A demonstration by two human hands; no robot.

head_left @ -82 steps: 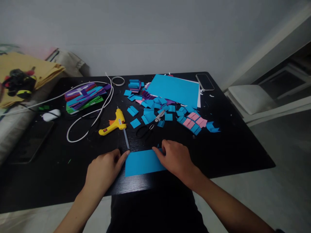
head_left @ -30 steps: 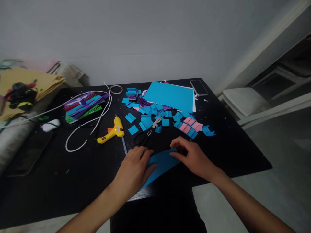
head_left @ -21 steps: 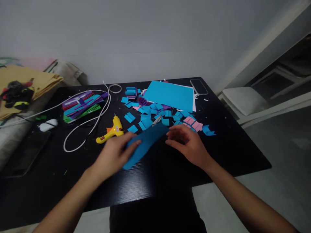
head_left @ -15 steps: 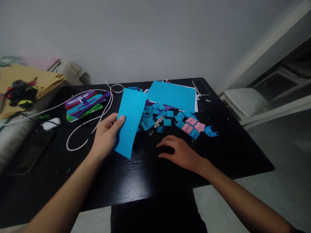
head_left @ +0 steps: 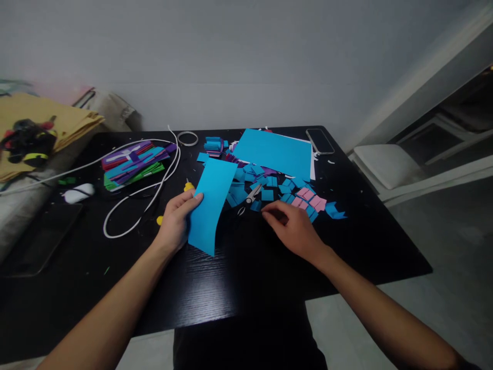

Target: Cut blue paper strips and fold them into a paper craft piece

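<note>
My left hand (head_left: 177, 218) grips a rectangular strip of blue paper (head_left: 213, 205) by its left edge, thumb on top. The strip is held tilted above the table, its lower end slightly curled. My right hand (head_left: 295, 226) is low over the table with thumb and index fingertips drawn together; anything between them is too small to make out. Just left of those fingertips lies a small blue paper piece (head_left: 255, 206), beside scissors (head_left: 250, 199) with pale blades. Small blue paper squares (head_left: 267, 195) and a pink folded paper piece (head_left: 318, 203) lie around the hand.
A large blue sheet (head_left: 275, 150) lies behind the squares, near a phone (head_left: 320, 141). Bundled coloured strips (head_left: 136, 163), a white cable (head_left: 115, 234), a roll of tape (head_left: 187, 138), a white case (head_left: 79, 193) and a yellow-handled tool (head_left: 188, 185) are on the left.
My right hand has moved forward toward the small blue piece, and its fingertips have come together. The left hand has shifted slightly right and down with the strip, uncovering the yellow-handled tool.
</note>
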